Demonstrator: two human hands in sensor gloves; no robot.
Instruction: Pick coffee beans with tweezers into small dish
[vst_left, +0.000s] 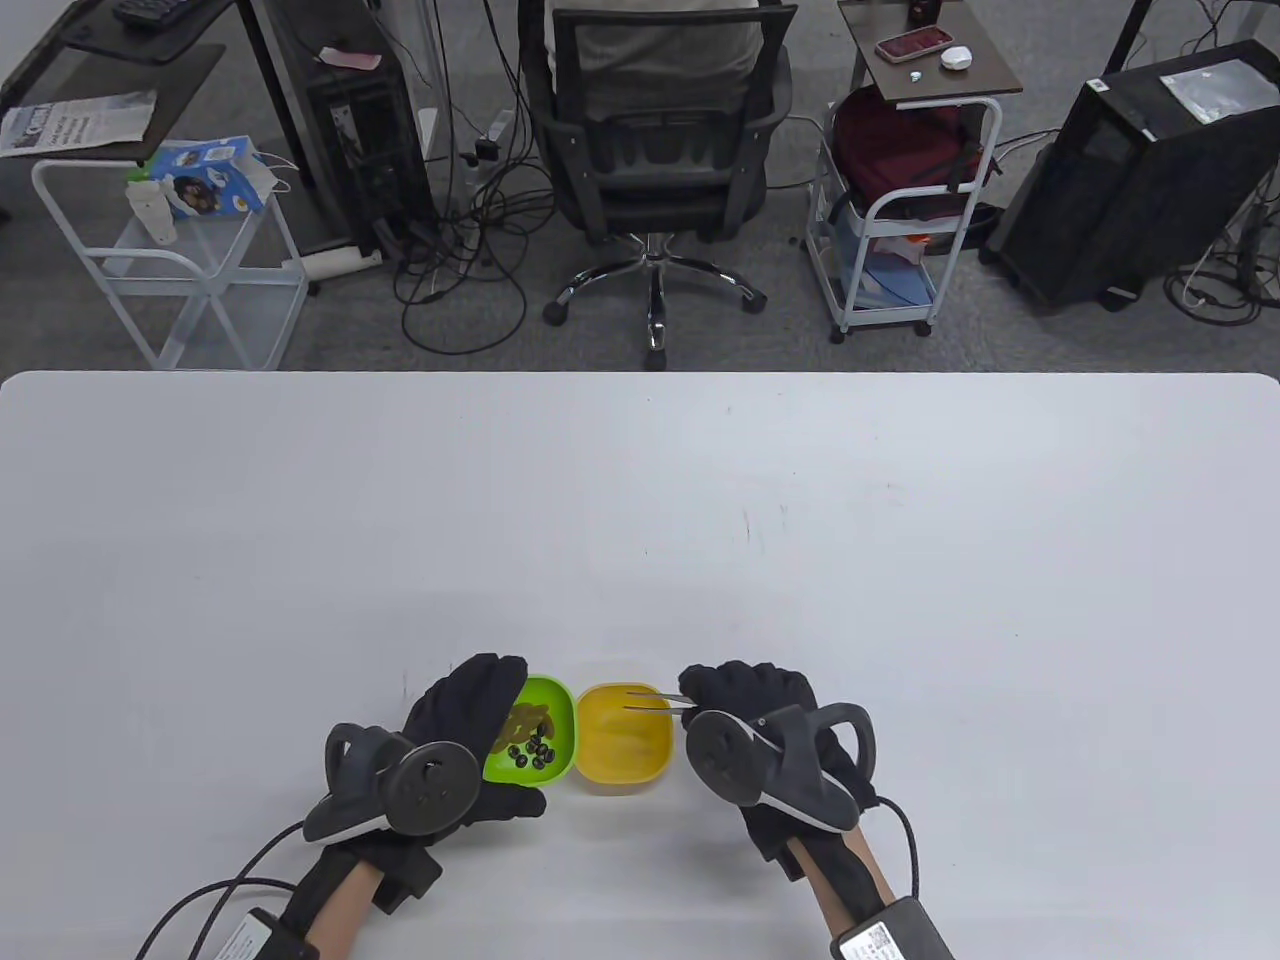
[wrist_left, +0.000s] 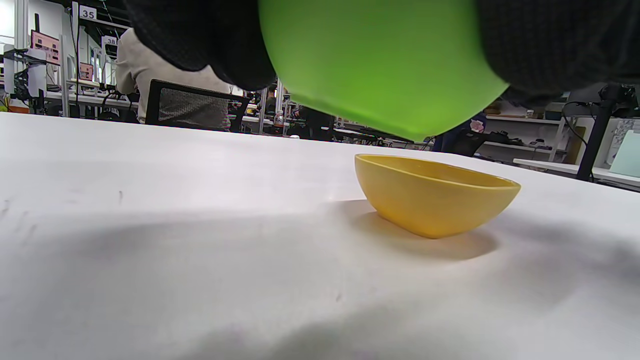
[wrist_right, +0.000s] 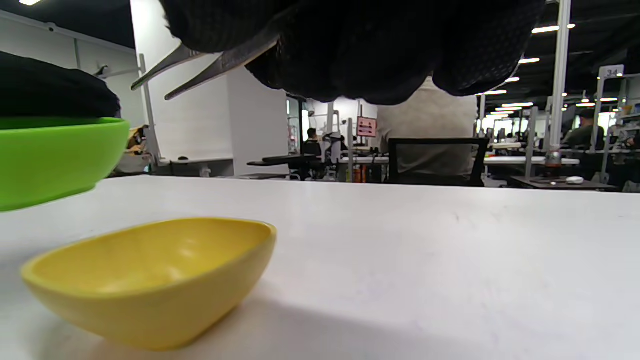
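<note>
My left hand (vst_left: 470, 735) grips a green dish (vst_left: 545, 735) and holds it lifted off the table; its underside fills the top of the left wrist view (wrist_left: 380, 65). Several dark coffee beans (vst_left: 530, 752) lie in it. A yellow dish (vst_left: 622, 738) stands on the table just right of it, empty inside in the right wrist view (wrist_right: 150, 280). My right hand (vst_left: 745, 700) holds metal tweezers (vst_left: 650, 698) whose tips are apart and empty, above the yellow dish; they also show in the right wrist view (wrist_right: 200, 62).
The white table (vst_left: 640, 520) stretches far beyond the dishes. Past its far edge stand an office chair (vst_left: 655, 150), white carts (vst_left: 190, 260) and a computer tower (vst_left: 1140, 180).
</note>
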